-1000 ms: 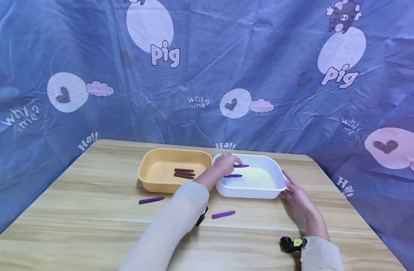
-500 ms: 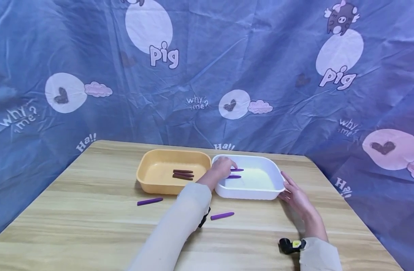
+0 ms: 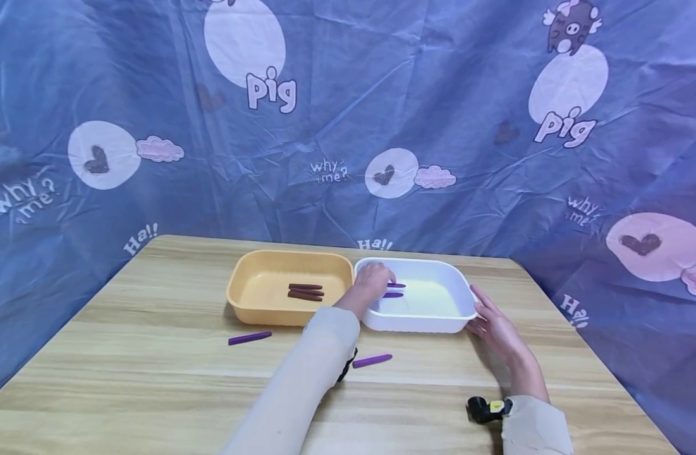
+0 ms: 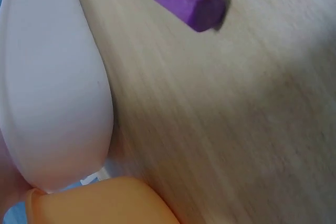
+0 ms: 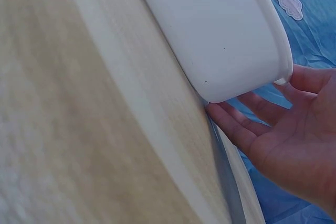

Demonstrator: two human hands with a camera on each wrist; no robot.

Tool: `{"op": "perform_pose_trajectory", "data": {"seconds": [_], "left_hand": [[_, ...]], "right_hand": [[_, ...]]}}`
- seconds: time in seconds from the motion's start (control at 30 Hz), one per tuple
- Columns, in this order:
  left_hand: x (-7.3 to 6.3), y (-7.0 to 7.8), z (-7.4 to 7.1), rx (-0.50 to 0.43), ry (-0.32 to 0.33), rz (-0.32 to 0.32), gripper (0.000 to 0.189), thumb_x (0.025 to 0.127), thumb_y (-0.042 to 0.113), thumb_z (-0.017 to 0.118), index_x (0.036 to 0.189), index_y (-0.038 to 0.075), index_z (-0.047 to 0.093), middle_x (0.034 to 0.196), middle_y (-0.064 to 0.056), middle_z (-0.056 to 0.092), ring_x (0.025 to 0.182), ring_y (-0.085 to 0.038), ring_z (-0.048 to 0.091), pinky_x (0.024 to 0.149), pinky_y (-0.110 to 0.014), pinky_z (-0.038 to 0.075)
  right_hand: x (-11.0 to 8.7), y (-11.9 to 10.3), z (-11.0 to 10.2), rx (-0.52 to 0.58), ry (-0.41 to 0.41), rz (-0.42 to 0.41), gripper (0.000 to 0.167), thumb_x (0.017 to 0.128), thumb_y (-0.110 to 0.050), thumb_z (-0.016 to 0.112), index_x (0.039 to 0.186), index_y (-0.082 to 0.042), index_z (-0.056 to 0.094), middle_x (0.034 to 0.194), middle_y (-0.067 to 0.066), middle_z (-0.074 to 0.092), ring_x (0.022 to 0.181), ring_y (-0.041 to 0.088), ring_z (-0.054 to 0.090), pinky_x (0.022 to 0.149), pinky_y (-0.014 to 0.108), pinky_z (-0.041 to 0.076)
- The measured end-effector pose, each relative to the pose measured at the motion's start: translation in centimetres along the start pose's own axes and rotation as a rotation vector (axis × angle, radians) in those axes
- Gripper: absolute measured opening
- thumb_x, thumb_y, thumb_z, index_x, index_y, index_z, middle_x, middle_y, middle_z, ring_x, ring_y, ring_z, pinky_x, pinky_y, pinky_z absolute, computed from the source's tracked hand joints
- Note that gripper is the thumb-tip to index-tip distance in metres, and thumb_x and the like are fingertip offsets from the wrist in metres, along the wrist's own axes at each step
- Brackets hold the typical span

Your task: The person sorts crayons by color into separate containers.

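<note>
My left hand reaches into the white plastic tray, its fingertips pinching a purple crayon low over the tray floor. Just in front of that lies a second purple crayon, nearly parallel to it. In the left wrist view the fingers are out of sight. My right hand holds the white tray at its right end, thumb at the rim and fingertips along the lower wall. On the table in front lie a purple crayon and a darker purple crayon.
A yellow-orange tray stands close against the white tray's left side, with brown crayons inside. Behind the wooden table hangs a blue printed cloth.
My left hand has lowered the purple crayon and brought it closer to the other one in the white tray. The right hand keeps its place on the tray.
</note>
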State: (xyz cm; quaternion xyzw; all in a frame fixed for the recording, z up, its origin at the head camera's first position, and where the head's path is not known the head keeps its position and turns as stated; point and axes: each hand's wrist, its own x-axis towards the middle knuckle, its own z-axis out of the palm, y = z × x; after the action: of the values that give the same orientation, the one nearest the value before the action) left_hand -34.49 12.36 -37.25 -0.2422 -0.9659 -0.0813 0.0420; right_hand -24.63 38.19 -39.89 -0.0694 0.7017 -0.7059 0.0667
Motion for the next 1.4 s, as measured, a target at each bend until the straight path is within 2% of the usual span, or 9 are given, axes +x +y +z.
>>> {"op": "perform_pose_trajectory", "data": {"seconds": [0.23,0.4,0.53,0.7,0.83,0.93,1.03,1.23,1.4], "left_hand": [[0.0,-0.1,0.2,0.061,-0.013,0.014,0.025,0.090,0.016,0.055,0.107,0.028,0.070,0.101,0.001,0.063,0.089,-0.016,0.054,0.078,-0.027,0.044],[0.0,-0.2,0.3,0.083,-0.002,0.019,0.029,0.089,0.011,0.056,0.110,0.026,0.069,0.105,0.002,0.062,0.094,-0.015,0.054,0.082,-0.026,0.043],[-0.2,-0.3,0.3,0.082,0.037,0.026,0.036,0.085,0.004,0.059,0.111,0.027,0.068,0.106,0.002,0.062,0.098,-0.015,0.054,0.083,-0.025,0.043],[-1.0,-0.1,-0.6,0.015,0.105,0.046,0.032,0.083,0.011,0.065,0.110,0.026,0.069,0.101,0.001,0.063,0.094,-0.017,0.055,0.077,-0.025,0.045],[-2.6,0.2,-1.9,-0.048,0.157,0.069,0.026,0.083,0.017,0.067,0.108,0.024,0.070,0.097,0.001,0.062,0.090,-0.017,0.055,0.074,-0.024,0.044],[-4.2,0.5,-3.0,-0.097,0.213,0.107,0.024,0.083,0.019,0.068,0.107,0.022,0.070,0.096,0.002,0.062,0.091,-0.016,0.055,0.077,-0.024,0.042],[-6.0,0.8,-4.0,-0.162,0.255,0.143,0.023,0.083,0.021,0.069,0.106,0.020,0.070,0.095,0.001,0.062,0.089,-0.016,0.054,0.075,-0.024,0.042],[-9.4,0.9,-5.0,-0.266,0.270,0.177,0.026,0.083,0.023,0.069,0.108,0.017,0.070,0.088,0.000,0.060,0.081,-0.015,0.053,0.062,-0.022,0.042],[-11.6,0.7,-4.9,-0.323,0.242,0.181,0.030,0.083,0.022,0.069,0.112,0.016,0.068,0.087,0.000,0.060,0.078,-0.014,0.054,0.060,-0.021,0.042]], "right_hand": [[0.0,-0.2,0.2,0.014,-0.001,-0.006,0.056,0.102,-0.025,0.025,0.146,-0.008,-0.006,0.145,0.027,0.002,0.106,0.003,0.050,0.086,0.018,0.041],[0.1,-0.2,0.3,0.001,-0.006,-0.018,0.056,0.102,-0.024,0.024,0.146,-0.007,-0.006,0.145,0.028,0.002,0.106,0.003,0.050,0.086,0.018,0.041],[0.1,-0.1,0.3,-0.008,-0.001,-0.013,0.055,0.102,-0.025,0.024,0.146,-0.008,-0.006,0.145,0.027,0.004,0.107,0.004,0.050,0.087,0.019,0.040],[0.0,0.0,0.3,-0.010,0.013,0.000,0.055,0.102,-0.025,0.024,0.147,-0.009,-0.005,0.144,0.022,0.012,0.104,0.001,0.050,0.088,0.020,0.040],[0.0,0.0,0.3,-0.006,0.019,0.001,0.056,0.102,-0.025,0.025,0.147,-0.008,-0.004,0.140,0.018,0.019,0.101,0.000,0.051,0.087,0.020,0.041],[0.0,-0.1,0.2,-0.018,0.017,0.001,0.055,0.102,-0.025,0.025,0.147,-0.008,-0.005,0.141,0.019,0.017,0.100,-0.001,0.051,0.087,0.019,0.040],[0.1,-0.2,-0.1,-0.018,0.017,-0.006,0.055,0.102,-0.024,0.025,0.146,-0.008,-0.004,0.137,0.014,0.024,0.099,0.000,0.052,0.087,0.019,0.041],[0.0,0.0,-0.2,-0.003,0.010,-0.019,0.056,0.102,-0.023,0.025,0.146,-0.006,-0.004,0.121,-0.006,0.038,0.099,0.000,0.053,0.086,0.019,0.042],[-0.1,0.0,-0.2,-0.003,0.018,-0.012,0.055,0.102,-0.025,0.025,0.146,-0.007,-0.004,0.125,-0.003,0.036,0.100,-0.001,0.052,0.087,0.019,0.041]]}}
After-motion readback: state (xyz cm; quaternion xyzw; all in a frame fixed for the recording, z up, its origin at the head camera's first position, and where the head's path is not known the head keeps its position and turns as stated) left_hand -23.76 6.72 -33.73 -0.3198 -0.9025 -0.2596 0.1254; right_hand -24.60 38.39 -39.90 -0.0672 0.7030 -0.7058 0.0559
